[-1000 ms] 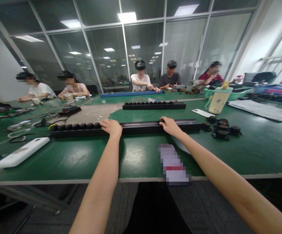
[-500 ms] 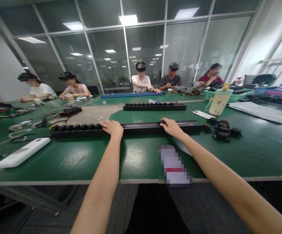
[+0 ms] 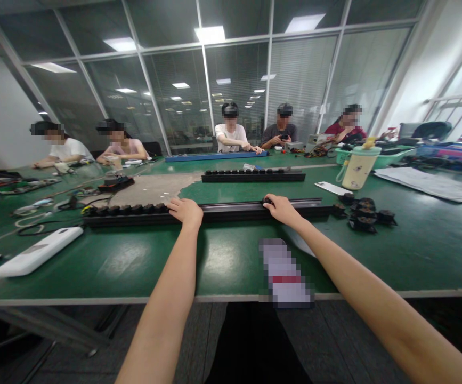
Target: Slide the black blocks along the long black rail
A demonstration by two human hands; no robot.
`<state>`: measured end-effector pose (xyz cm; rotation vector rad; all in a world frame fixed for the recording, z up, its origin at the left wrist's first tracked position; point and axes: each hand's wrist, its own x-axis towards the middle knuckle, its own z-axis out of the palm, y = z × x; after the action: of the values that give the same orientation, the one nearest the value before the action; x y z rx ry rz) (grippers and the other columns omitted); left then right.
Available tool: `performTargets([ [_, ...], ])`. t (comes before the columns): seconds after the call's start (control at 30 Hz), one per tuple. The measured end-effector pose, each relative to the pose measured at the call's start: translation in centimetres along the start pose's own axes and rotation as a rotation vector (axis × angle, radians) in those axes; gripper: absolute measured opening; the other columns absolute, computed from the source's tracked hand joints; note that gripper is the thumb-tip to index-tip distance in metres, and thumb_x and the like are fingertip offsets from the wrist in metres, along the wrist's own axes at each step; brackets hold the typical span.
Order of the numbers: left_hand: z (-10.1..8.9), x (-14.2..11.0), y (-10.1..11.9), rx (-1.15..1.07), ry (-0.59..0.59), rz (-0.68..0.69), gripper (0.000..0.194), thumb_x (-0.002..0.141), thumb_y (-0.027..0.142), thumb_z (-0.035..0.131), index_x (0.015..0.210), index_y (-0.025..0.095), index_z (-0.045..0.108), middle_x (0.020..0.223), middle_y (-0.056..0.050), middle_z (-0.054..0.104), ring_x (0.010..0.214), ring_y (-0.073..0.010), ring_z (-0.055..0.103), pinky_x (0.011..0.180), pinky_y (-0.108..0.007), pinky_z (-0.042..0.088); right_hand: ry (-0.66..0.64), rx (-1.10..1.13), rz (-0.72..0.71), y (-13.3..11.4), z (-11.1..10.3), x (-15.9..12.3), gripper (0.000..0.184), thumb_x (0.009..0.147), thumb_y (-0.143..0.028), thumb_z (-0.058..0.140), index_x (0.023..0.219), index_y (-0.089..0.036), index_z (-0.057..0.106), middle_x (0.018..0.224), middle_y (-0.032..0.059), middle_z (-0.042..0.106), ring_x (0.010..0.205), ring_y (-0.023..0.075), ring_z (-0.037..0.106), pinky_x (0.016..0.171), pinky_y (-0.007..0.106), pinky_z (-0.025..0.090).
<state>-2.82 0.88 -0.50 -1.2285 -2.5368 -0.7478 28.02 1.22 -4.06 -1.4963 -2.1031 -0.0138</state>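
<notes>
Across the table in front of me lies a long black rail [image 3: 234,212], with a row of small black round-topped modules [image 3: 135,209] along its left half. At the right end of that row, my left hand [image 3: 186,212] is closed over the rail, fingers bent across its top and thumb hidden. Farther right, the fingers of my right hand [image 3: 282,209] pinch a small black module [image 3: 268,201] at the rail's top channel. Loose black modules [image 3: 363,214] are grouped on the table beyond the rail's right end.
A second black rail [image 3: 254,176] lies farther back. Near me are a white power bank-like case [image 3: 41,250] and a pixelated phone-shaped object [image 3: 285,274]. A white phone [image 3: 333,189], cup [image 3: 359,168] and green basket [image 3: 394,159] stand right. Several people sit opposite; one touches a blue bar [image 3: 217,156].
My hands and the rail look almost unmoved; the view has shifted very slightly. Across the table, the person in grey has raised a dark object a little.
</notes>
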Motion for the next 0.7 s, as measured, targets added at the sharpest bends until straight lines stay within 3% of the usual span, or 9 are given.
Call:
performTargets([
  [0.2, 0.00, -0.01, 0.13, 0.020, -0.020, 0.003, 0.050, 0.090, 0.013, 0.045, 0.135, -0.002, 0.059, 0.150, -0.033, 0.045, 0.142, -0.0429, 0.039, 0.109, -0.055, 0.044, -0.014, 0.088, 0.008, 0.68, -0.44, -0.22, 0.027, 0.099, -0.036, 0.060, 0.119, -0.021, 0.070, 0.097, 0.0076, 0.077, 0.088, 0.0232, 0.069, 0.082, 0.031, 0.048],
  [0.47, -0.12, -0.11, 0.46, 0.032, -0.042, 0.003, 0.049, 0.089, 0.017, 0.051, 0.133, -0.002, 0.060, 0.150, -0.033, 0.044, 0.139, -0.0420, 0.041, 0.106, -0.054, 0.045, 0.008, 0.105, -0.039, 0.83, -0.28, -0.37, 0.025, 0.099, -0.034, 0.059, 0.116, -0.020, 0.070, 0.089, 0.0061, 0.075, 0.081, 0.0213, 0.067, 0.079, 0.029, 0.046],
  [0.7, -0.45, -0.30, 0.40, -0.034, -0.055, 0.026, 0.045, 0.088, 0.017, 0.054, 0.130, 0.001, 0.059, 0.150, -0.031, 0.044, 0.138, -0.0416, 0.041, 0.108, -0.054, 0.043, 0.015, 0.067, -0.024, 0.63, -0.05, -0.37, 0.025, 0.100, -0.032, 0.056, 0.118, -0.020, 0.068, 0.096, 0.0082, 0.075, 0.085, 0.0219, 0.066, 0.081, 0.030, 0.045],
])
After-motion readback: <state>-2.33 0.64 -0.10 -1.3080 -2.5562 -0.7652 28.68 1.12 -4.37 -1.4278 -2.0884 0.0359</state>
